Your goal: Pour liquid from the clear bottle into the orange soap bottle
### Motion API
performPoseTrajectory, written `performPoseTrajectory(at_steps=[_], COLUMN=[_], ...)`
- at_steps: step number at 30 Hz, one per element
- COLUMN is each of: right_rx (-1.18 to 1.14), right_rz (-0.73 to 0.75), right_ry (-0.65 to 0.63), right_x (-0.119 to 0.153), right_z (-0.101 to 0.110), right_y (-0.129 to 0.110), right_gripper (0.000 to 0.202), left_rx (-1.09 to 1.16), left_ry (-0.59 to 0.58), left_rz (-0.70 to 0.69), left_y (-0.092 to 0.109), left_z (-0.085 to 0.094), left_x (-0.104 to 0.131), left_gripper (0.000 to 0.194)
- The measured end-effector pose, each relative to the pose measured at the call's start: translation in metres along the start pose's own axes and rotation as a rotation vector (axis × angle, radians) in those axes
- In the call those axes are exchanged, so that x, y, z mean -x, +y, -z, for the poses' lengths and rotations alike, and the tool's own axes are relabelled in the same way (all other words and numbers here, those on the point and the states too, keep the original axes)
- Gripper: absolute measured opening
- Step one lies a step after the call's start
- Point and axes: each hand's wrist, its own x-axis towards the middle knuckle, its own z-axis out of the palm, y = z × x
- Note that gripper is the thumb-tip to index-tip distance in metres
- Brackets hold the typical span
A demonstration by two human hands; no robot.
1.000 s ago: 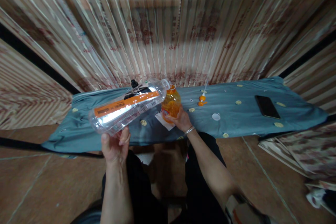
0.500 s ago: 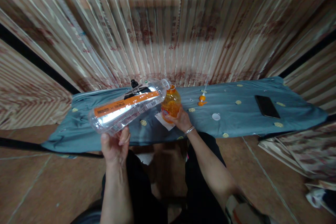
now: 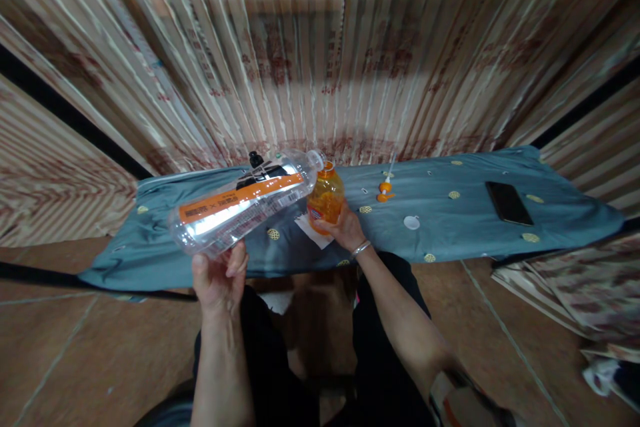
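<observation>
In the head view, the clear bottle is held tilted by the left hand, its thumb and curled fingers closed against the underside near the base. Dark characters and a "×" are printed on the orange band of its label, but the characters are too small to be read; a barcode is shown toward the neck. A small red and blue label on the orange bottle is partly covered by the fingers and cannot be read. Printing on the curtain is also too blurred to be read.

The mouth of the clear bottle is placed at the open mouth of the orange bottle, well away from the left-hand grip. The orange bottle is kept upright by the right hand, wrapped around its lower side, with the neck left exposed. White paper is seen beside its base.

The front edge of the blue cloth is near the right hand; the curtain is hung behind the rear edge. Cloth is spread rightward past an orange pump and a white disc to a dark phone. A black pump top is seen behind the clear bottle.
</observation>
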Motion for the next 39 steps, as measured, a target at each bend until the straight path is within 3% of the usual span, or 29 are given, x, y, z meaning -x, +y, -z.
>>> performPoseTrajectory(at_steps=[13,27,33,39], right_rx=[-0.018,-0.028,-0.034,-0.055], right_rz=[0.012,0.019,0.024,0.030], right_ry=[0.005,0.002,-0.002,-0.004], right_x=[0.0002,0.0004,0.0012,0.0011], right_z=[0.0004,0.0015,0.0024,0.0025], right_y=[-0.0002,-0.0020,-0.0026,-0.0028], right_gripper=[0.067,0.064,0.065,0.063], left_rx=[0.055,0.034,0.077,0.069], left_ry=[0.043,-0.010,0.063,0.037], left_rz=[0.022,0.009,0.021,0.019], left_y=[0.0000,-0.0006,-0.0011,-0.0010], left_z=[-0.0013,-0.0008,-0.0017,-0.0018], left_x=[0.0005,0.0006,0.0008,0.0009], left_gripper=[0.067,0.061,0.066,0.065])
